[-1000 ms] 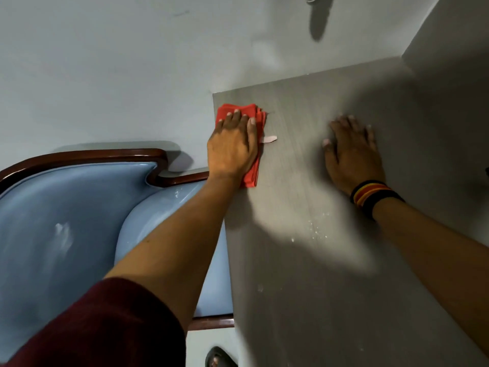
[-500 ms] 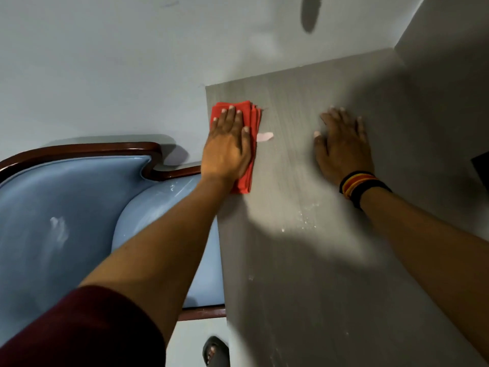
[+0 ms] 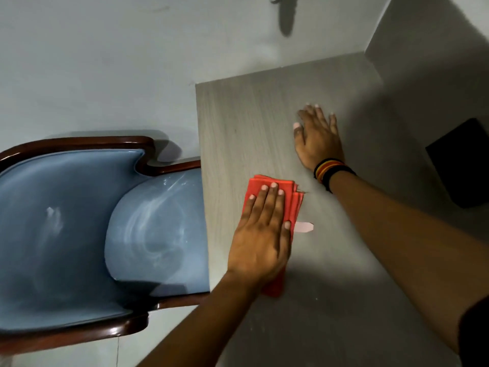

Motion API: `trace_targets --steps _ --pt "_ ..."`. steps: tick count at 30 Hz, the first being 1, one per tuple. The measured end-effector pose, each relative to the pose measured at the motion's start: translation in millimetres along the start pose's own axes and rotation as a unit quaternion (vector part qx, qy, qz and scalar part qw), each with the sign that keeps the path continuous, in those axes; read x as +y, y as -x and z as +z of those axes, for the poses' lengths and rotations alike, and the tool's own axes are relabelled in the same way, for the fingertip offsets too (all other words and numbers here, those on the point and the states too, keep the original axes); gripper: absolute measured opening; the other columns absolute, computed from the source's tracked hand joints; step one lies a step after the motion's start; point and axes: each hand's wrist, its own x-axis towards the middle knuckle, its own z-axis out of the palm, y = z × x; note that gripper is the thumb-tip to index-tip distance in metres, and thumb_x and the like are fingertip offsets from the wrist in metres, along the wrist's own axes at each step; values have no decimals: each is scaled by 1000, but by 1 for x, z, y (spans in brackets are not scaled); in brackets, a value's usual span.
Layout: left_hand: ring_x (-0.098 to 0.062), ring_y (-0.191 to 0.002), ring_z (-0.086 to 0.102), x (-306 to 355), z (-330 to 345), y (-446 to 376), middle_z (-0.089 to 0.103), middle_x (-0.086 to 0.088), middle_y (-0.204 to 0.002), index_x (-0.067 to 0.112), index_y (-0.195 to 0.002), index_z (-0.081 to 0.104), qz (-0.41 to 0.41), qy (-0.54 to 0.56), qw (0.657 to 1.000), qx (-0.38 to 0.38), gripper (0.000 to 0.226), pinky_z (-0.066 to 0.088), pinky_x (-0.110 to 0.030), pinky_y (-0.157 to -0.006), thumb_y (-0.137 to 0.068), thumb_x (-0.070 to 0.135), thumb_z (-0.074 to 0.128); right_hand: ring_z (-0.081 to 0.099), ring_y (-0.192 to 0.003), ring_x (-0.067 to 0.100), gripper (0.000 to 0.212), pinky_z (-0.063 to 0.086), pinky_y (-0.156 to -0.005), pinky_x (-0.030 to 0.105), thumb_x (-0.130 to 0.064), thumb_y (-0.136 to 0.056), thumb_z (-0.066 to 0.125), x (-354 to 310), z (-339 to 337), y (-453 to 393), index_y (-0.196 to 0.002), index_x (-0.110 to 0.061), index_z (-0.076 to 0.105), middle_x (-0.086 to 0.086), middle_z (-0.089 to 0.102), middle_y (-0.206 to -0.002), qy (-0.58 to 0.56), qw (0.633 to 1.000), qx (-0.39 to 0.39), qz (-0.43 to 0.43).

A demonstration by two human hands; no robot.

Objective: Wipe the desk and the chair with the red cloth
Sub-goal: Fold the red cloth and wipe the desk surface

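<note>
A folded red cloth [image 3: 292, 197] lies flat on the grey wood-grain desk [image 3: 238, 123], near its left edge. My left hand [image 3: 260, 234] presses palm-down on the cloth, fingers together, covering most of it. A small pale tag [image 3: 304, 227] sticks out from the cloth's right side. My right hand [image 3: 317, 139] rests flat on the desk farther back, fingers spread, holding nothing; its wrist wears a striped band. To the left of the desk stands the blue padded chair [image 3: 66, 234] with a dark wooden frame, its seat showing pale smears.
A black flat object [image 3: 463, 162] lies at the desk's right side. Grey walls [image 3: 105, 62] rise behind the chair and to the right of the desk. The chair seat tucks under the desk's left edge.
My left hand has slid the red cloth from the desk's far left corner toward me along the left edge. My right hand has stayed flat on the desk.
</note>
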Motion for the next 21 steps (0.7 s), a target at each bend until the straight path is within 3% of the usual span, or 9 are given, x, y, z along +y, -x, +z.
trace_targets --steps 3,6,11,16,21 --pt "-19 -165 6 -18 -10 -47 14 -6 -176 13 -167 18 40 12 999 2 60 11 -45 -134 -112 35 26 25 -157 22 45 8 -130 42 -26 -108 38 2 -5 -2 -149 -12 48 8 38 -164 -57 998 -5 11" --pt "-21 -165 10 -37 -22 -108 18 -7 -175 12 -166 21 19 15 1000 17 58 5 -39 -135 -113 31 31 28 -155 27 42 14 -129 43 -17 -107 41 12 -20 15 -147 -6 50 14 42 -161 -146 989 2 6" --pt "-21 -165 10 -50 -28 -152 18 -6 -176 11 -166 22 60 -18 998 -4 58 7 -40 -134 -113 31 30 28 -155 31 51 14 -129 48 -24 -104 34 70 -45 107 -150 -4 46 16 37 -163 -55 995 46 70" --pt "-26 -164 13 -33 -22 -111 21 -9 -174 8 -165 25 85 -29 996 -2 58 11 -44 -134 -111 29 35 29 -155 28 53 13 -129 47 -26 -101 32 78 -41 117 -148 -8 48 12 39 -163 19 998 31 52" --pt "-22 -165 8 16 2 16 15 -7 -176 11 -166 22 48 -3 999 19 61 12 -45 -135 -111 33 33 28 -155 28 48 13 -129 48 -20 -103 39 78 -42 116 -150 -11 45 11 37 -164 44 997 25 49"
